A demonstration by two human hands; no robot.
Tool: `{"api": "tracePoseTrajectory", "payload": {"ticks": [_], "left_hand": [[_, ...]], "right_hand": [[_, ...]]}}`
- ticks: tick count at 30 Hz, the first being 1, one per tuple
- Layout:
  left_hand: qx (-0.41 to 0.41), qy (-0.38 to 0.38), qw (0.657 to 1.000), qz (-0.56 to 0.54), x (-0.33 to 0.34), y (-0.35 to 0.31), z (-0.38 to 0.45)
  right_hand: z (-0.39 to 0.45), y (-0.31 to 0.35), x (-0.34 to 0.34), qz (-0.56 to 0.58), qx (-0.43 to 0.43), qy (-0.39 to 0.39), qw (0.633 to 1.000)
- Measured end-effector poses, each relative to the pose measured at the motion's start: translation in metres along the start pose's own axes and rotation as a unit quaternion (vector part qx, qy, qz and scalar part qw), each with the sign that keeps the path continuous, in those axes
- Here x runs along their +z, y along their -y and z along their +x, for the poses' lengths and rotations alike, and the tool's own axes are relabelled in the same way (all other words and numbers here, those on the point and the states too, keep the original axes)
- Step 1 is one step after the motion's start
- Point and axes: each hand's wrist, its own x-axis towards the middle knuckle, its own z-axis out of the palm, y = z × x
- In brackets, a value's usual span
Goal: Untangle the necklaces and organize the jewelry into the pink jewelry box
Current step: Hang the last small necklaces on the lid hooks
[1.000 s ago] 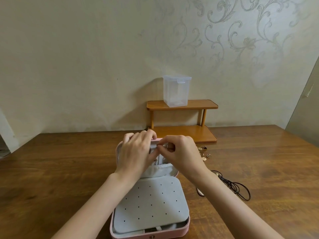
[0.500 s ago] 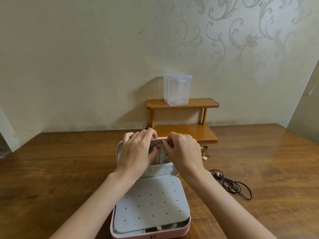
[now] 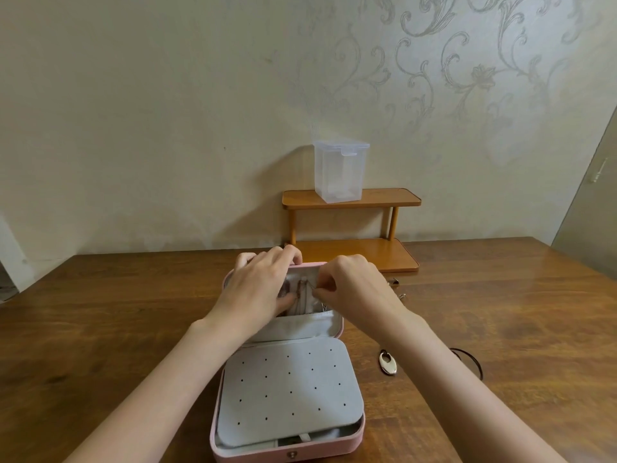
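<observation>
The pink jewelry box [image 3: 287, 454] lies open on the wooden table, its grey dotted earring panel [image 3: 290, 385] toward me and its lid [image 3: 339, 329] raised at the far side. My left hand [image 3: 258, 289] grips the lid's top edge, fingers over the rim and thumb inside. My right hand [image 3: 350, 289] pinches a thin necklace chain [image 3: 305, 292] at the hooks inside the lid. The chain hangs down into the grey lid pocket [image 3: 293, 329]. A black cord necklace [image 3: 467, 357] with an oval silver pendant [image 3: 387, 361] lies right of the box, partly behind my right forearm.
A small two-tier wooden shelf [image 3: 354, 252] stands against the wall behind the box, with a clear plastic container [image 3: 340, 172] on its top tier. A few small gold jewelry pieces [image 3: 397, 287] lie on the table just right of my right hand.
My right hand has shifted slightly left and down inside the lid, still pinching the chain. The oval pendant is now visible beside my right forearm. My left hand stays on the lid.
</observation>
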Motion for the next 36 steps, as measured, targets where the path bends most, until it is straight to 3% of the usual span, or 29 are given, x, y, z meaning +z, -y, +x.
{"api": "tracePoseTrajectory", "payload": {"ticks": [6, 16, 18, 21, 24, 30, 36], "left_hand": [[-0.011, 0.034, 0.997, 0.066, 0.002, -0.001, -0.005], [0.040, 0.045, 0.982, 0.178, -0.008, -0.003, -0.005], [0.047, 0.025, 0.984, 0.172, -0.007, 0.000, -0.005], [0.047, 0.073, 0.989, 0.119, -0.002, 0.002, -0.002], [0.052, 0.089, 0.991, 0.081, 0.003, 0.015, 0.003], [0.054, 0.085, 0.995, 0.002, -0.002, 0.017, 0.009], [0.028, 0.100, 0.994, -0.027, 0.003, 0.021, 0.014]], "right_hand": [[0.008, 0.005, 0.002, 0.056, 0.007, -0.085, 0.995], [0.014, 0.002, 0.014, 0.189, 0.022, -0.072, 0.979], [0.015, 0.002, 0.016, 0.169, 0.021, -0.052, 0.984], [0.012, -0.001, 0.019, 0.107, 0.021, -0.020, 0.994], [0.005, -0.007, 0.022, 0.063, 0.013, -0.048, 0.997], [-0.016, -0.005, 0.041, 0.011, -0.103, 0.019, 0.994], [-0.015, 0.003, 0.045, -0.078, -0.097, 0.049, 0.991]]}}
